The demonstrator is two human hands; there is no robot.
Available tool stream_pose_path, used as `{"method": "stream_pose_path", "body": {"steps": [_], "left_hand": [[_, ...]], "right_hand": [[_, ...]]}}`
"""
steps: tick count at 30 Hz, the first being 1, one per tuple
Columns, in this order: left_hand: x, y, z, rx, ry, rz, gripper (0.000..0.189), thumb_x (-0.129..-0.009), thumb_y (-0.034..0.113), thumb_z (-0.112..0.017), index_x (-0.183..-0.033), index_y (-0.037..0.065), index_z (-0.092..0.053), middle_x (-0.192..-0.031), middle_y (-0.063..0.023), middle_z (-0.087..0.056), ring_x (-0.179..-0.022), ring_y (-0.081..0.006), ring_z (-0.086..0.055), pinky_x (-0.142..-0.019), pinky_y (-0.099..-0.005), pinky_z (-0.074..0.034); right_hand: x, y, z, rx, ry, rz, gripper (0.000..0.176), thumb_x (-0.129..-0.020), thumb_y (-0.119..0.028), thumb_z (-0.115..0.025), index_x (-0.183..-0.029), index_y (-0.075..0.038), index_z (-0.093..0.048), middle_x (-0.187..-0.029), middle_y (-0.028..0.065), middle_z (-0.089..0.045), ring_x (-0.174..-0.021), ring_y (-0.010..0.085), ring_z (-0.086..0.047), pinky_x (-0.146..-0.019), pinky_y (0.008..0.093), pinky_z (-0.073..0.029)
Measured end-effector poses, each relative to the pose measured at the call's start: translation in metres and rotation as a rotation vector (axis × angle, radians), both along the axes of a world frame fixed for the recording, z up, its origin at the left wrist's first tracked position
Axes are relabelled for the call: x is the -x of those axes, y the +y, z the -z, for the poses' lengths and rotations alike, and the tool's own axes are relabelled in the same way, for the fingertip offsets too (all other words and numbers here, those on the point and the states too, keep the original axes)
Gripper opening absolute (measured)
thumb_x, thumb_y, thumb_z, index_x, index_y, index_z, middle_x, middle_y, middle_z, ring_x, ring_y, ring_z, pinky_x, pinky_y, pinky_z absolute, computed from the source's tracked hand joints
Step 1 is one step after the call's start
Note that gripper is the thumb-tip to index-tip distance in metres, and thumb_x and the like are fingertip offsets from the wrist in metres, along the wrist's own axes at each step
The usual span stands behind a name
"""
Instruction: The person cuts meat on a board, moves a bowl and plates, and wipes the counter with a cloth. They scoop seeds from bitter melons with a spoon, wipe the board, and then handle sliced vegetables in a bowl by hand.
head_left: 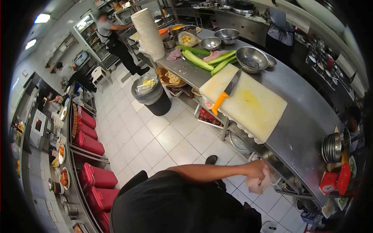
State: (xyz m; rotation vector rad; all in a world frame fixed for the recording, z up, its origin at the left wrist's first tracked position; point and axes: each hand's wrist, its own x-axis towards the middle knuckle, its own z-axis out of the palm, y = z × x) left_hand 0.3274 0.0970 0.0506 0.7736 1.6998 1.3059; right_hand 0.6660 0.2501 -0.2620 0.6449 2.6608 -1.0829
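My left hand (pixel 257 169) is closed around a pale pinkish cloth (pixel 258 184), which hangs below my fingers beside the steel table's front edge. My right hand does not show. On the table (pixel 297 136), nearest to my left hand, lies a white cutting board (pixel 256 112) with yellow stains. A knife (pixel 227 91) with an orange handle rests on the board, its handle sticking out past the edge. Behind the board are several long green peeled vegetables (pixel 198 60), possibly cucumbers. A steel bowl (pixel 251 60) stands beside them.
A stack of white containers (pixel 147 33) rises at the table's far end. A lined bin (pixel 151 95) stands on the tiled floor. At right are a red scale (pixel 329 184) and stacked metal pans (pixel 331 147). Red lidded boxes (pixel 99 176) line the left counter. Several people are nearby.
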Motion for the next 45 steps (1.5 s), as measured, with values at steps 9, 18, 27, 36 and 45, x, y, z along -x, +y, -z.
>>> {"method": "stream_pose_path", "body": {"steps": [9, 18, 27, 36, 45], "left_hand": [[0.084, -0.056, -0.12, -0.281, 0.17, -0.386, 0.027, -0.07, 0.007, -0.068, -0.097, 0.002, -0.064, -0.092, -0.0097, -0.064, -0.086, -0.0176, -0.063, -0.076, -0.0296, -0.051], [0.122, -0.236, -0.125, -0.574, -0.316, -0.566, 0.032, -0.078, 0.0, -0.06, -0.109, 0.006, -0.055, -0.096, -0.0066, -0.061, -0.086, -0.0149, -0.062, -0.072, -0.0282, -0.053], [0.158, -0.397, -0.102, -0.558, -0.341, -1.042, 0.031, -0.08, -0.002, -0.054, -0.11, 0.001, -0.05, -0.099, -0.0121, -0.061, -0.086, -0.0191, -0.063, -0.073, -0.0297, -0.053], [0.186, -0.406, -0.115, -0.565, -0.266, -1.093, 0.031, -0.081, 0.002, -0.05, -0.112, -0.001, -0.048, -0.105, -0.0135, -0.059, -0.091, -0.0197, -0.06, -0.082, -0.0314, -0.05], [0.222, -0.272, -0.15, -0.597, -0.248, -0.68, 0.031, -0.084, -0.002, -0.054, -0.114, 0.001, -0.05, -0.106, -0.0088, -0.06, -0.096, -0.0148, -0.058, -0.087, -0.0292, -0.048]], "right_hand": [[0.074, -0.033, -0.032, -0.076, -0.099, 0.061, 0.021, -0.068, -0.013, -0.065, -0.085, -0.002, -0.063, -0.08, 0.0133, -0.068, -0.073, 0.0242, -0.067, -0.068, 0.0342, -0.055], [0.215, -0.131, -0.139, 0.469, -0.042, 0.451, 0.025, -0.087, -0.025, -0.063, -0.089, 0.0, -0.065, -0.074, 0.0116, -0.066, -0.061, 0.0184, -0.062, -0.057, 0.0309, -0.05], [0.388, -0.276, -0.324, 0.556, 0.156, 0.07, 0.033, -0.094, -0.024, -0.057, -0.112, 0.002, -0.064, -0.073, 0.0077, -0.065, -0.067, 0.0116, -0.061, -0.063, 0.0268, -0.049], [0.436, -0.298, -0.372, 0.465, 0.172, -0.101, 0.033, -0.088, -0.009, -0.057, -0.12, -0.004, -0.062, -0.077, 0.0106, -0.067, -0.069, 0.0152, -0.063, -0.068, 0.0287, -0.05], [0.429, -0.237, -0.361, 0.431, 0.297, 0.115, 0.025, -0.09, -0.014, -0.059, -0.111, -0.003, -0.066, -0.077, 0.0115, -0.068, -0.068, 0.0183, -0.064, -0.068, 0.0303, -0.05]]}}
